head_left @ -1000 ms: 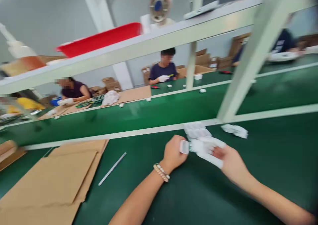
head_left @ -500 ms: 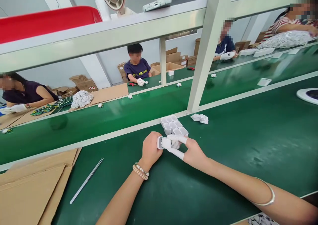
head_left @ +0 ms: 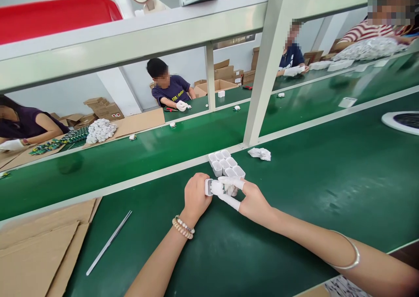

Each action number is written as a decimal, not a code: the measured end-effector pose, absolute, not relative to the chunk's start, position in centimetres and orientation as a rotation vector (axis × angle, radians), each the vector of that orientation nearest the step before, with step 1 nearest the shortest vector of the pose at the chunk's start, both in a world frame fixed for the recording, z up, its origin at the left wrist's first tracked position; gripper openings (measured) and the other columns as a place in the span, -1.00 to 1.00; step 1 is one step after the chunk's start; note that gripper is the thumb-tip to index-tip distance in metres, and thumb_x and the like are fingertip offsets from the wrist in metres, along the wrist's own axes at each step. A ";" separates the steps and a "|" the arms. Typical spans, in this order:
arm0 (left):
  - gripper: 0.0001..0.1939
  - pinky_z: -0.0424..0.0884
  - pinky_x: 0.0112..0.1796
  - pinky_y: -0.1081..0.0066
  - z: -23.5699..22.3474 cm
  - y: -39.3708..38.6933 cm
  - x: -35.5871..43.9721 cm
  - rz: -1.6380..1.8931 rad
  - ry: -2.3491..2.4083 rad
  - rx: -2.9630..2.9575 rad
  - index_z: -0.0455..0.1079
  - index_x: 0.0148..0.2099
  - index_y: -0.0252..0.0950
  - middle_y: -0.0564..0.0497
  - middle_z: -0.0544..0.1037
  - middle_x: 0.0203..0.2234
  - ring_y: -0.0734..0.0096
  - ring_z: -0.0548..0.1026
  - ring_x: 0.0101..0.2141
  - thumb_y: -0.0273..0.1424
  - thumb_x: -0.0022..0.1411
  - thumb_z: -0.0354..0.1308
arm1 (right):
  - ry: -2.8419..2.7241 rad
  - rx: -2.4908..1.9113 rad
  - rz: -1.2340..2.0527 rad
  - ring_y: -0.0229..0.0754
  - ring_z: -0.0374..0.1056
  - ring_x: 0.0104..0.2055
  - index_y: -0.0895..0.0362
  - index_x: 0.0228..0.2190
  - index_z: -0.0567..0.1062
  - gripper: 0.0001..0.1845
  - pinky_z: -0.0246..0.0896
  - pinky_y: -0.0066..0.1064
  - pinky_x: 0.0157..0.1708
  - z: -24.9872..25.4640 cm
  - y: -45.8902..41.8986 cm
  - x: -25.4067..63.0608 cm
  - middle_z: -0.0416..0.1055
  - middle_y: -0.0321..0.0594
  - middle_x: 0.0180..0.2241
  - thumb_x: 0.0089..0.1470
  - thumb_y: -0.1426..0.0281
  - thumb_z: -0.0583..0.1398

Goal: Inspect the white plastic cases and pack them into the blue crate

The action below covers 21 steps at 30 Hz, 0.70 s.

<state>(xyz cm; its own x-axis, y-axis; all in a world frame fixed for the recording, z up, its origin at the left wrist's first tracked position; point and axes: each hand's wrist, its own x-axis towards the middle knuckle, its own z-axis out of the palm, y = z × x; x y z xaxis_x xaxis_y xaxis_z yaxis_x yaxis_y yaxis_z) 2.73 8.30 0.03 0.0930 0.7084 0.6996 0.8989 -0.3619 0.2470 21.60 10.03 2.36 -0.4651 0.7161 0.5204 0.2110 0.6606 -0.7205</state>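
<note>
My left hand (head_left: pixel 196 196) is closed around a small white plastic housing (head_left: pixel 207 188), its open end turned to the right. Opposite it, my right hand (head_left: pixel 254 204), with white finger cots on thumb and fingers, pinches a small white part (head_left: pixel 216 187) against that opening. How far the part sits inside the housing I cannot tell. Under the right fingers lie more small white pieces (head_left: pixel 231 190), partly covered. Just beyond both hands stands a block of several white open-topped housings (head_left: pixel 224 163) on the green work surface (head_left: pixel 294 179).
Metal tweezers (head_left: pixel 109 242) and cardboard sheets (head_left: pixel 36 249) lie on the left. A crumpled white wad (head_left: pixel 260 153) is near the frame post (head_left: pixel 258 91). Past the rail, a green belt (head_left: pixel 150 146) carries small parts. Several co-workers sit behind it. A white-rimmed round object (head_left: pixel 401 121) is at right.
The whole view has shifted slightly, with things appearing a little further left. Both hands keep their hold, and the white part appears slightly closer to the housing.
</note>
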 end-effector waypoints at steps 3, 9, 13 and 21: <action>-0.80 0.37 -0.36 0.36 0.0 8.3 2.7 -1.107 -1.607 -2.119 0.25 -0.18 -0.26 -0.05 0.48 -0.32 0.29 0.46 -0.36 -0.56 0.12 0.03 | -2.022 -0.753 0.713 -0.24 0.24 -0.47 0.10 -0.09 0.51 -0.67 0.30 -0.36 -0.42 2.4 10.1 21.6 0.35 -0.26 -0.45 0.14 0.23 0.21; -0.78 0.37 -0.34 0.35 -0.1 8.3 2.7 -1.060 -1.603 -2.132 0.26 -0.16 -0.27 -0.06 0.49 -0.29 0.27 0.46 -0.34 -0.57 0.12 0.03 | -2.017 -0.763 0.703 -0.25 0.25 -0.46 0.08 -0.07 0.47 -0.67 0.31 -0.38 -0.41 2.5 9.9 21.5 0.37 -0.27 -0.42 0.16 0.22 0.18; -0.78 0.36 -0.36 0.35 0.0 8.3 2.7 -1.024 -1.596 -2.132 0.27 -0.17 -0.27 -0.05 0.49 -0.31 0.28 0.45 -0.36 -0.57 0.10 0.02 | -2.032 -0.837 0.744 -0.25 0.26 -0.46 0.08 -0.09 0.43 -0.69 0.30 -0.39 -0.41 2.6 9.8 21.5 0.37 -0.30 -0.44 0.14 0.24 0.20; -0.77 0.34 -0.37 0.34 0.0 8.3 2.7 -0.970 -1.577 -2.129 0.26 -0.17 -0.26 -0.04 0.49 -0.33 0.28 0.46 -0.37 -0.58 0.11 0.02 | -2.055 -0.916 0.715 -0.27 0.23 -0.51 0.09 -0.41 0.36 -0.84 0.23 -0.42 -0.49 2.7 9.5 21.6 0.34 -0.32 -0.51 0.08 0.29 0.21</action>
